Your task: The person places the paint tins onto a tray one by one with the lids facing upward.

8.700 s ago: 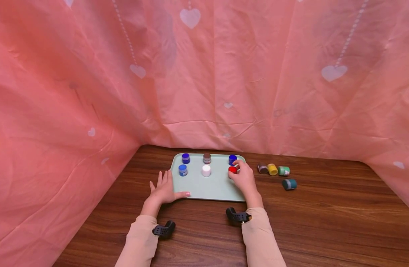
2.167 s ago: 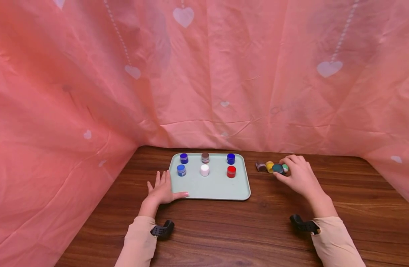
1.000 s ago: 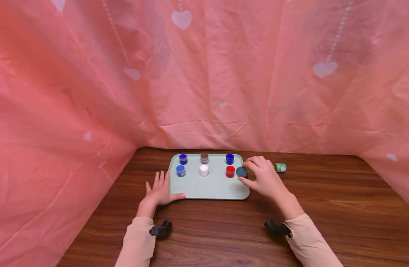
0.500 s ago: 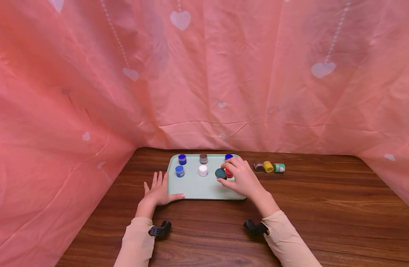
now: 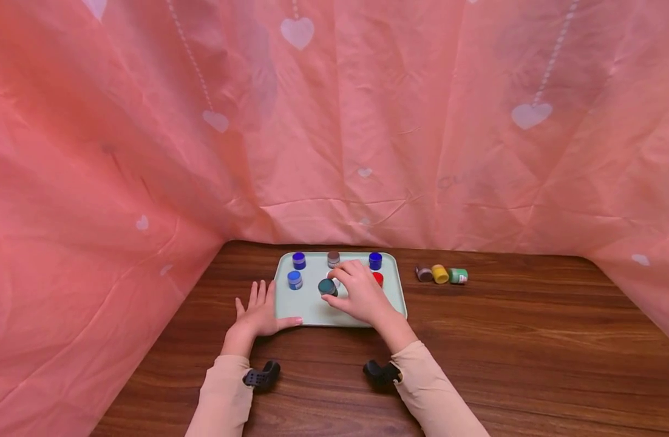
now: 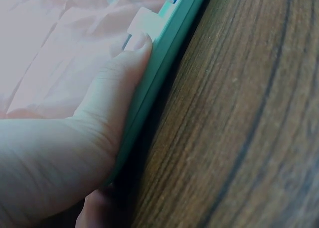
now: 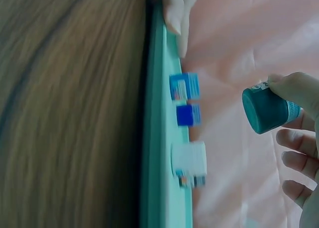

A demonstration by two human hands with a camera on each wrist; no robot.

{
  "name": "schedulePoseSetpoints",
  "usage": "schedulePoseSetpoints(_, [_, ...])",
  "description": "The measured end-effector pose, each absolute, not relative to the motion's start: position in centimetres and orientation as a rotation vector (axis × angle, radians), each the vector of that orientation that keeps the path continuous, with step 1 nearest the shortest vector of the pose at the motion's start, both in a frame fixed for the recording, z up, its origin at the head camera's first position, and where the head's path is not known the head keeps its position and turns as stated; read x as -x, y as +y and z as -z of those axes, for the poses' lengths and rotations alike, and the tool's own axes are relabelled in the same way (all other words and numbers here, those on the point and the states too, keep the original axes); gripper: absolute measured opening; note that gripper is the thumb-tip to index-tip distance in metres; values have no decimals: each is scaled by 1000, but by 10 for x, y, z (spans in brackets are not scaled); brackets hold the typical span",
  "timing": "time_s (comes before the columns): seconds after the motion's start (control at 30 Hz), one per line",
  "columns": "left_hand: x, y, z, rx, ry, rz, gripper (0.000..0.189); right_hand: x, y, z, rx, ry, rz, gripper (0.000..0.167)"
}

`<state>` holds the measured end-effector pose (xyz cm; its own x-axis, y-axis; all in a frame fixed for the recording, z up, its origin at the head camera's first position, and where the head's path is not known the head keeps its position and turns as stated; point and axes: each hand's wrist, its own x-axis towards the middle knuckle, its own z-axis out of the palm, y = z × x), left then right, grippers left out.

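Note:
Pinched between the thumb and fingers of my right hand (image 5: 359, 292) is a dark teal paint jar (image 5: 327, 287), held above the pale green tray (image 5: 312, 313). The right wrist view shows the teal jar (image 7: 266, 108) raised off the tray. My left hand (image 5: 260, 314) lies with fingers spread at the tray's left front corner, its thumb (image 6: 117, 78) over the rim. On the tray, a dark blue jar (image 5: 298, 261), a brown jar (image 5: 333, 259) and another blue jar (image 5: 375, 261) form the back row. In front stand a lighter blue jar (image 5: 294, 280), a white jar (image 7: 189, 158) and a red jar (image 5: 378, 279), the latter two partly hidden.
Right of the tray, a dark brownish jar (image 5: 424, 274), a yellow jar (image 5: 439, 274) and a green jar (image 5: 458, 276) lie close together on the wooden table (image 5: 520, 340). A pink curtain (image 5: 334, 152) hangs behind the table and along its sides.
My right hand took the teal jar from the table on the right and carried it leftward over the tray, past the red jar. Earlier it left the red jar standing. My left hand stays put.

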<state>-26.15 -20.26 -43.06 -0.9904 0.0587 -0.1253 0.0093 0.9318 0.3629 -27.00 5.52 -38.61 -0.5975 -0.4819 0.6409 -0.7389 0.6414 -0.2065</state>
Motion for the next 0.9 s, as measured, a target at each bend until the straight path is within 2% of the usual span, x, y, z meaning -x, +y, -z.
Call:
schedulePoseSetpoints(0.2, [269, -208, 441, -64, 2963, -554, 139, 270, 32, 388, -972, -2330, -670, 32])
schedulePoseSetpoints(0.43, [259, -201, 424, -59, 2962, -520, 127, 269, 12, 386, -944, -2332, -720, 33])
schedulePoseSetpoints(0.63, [258, -202, 425, -58, 2955, -517, 126, 267, -2, 389, -883, -2346, -740, 34])
schedulePoseSetpoints(0.9, [266, -204, 436, -61, 2947, -527, 135, 268, -15, 396, -790, -2381, -753, 36])
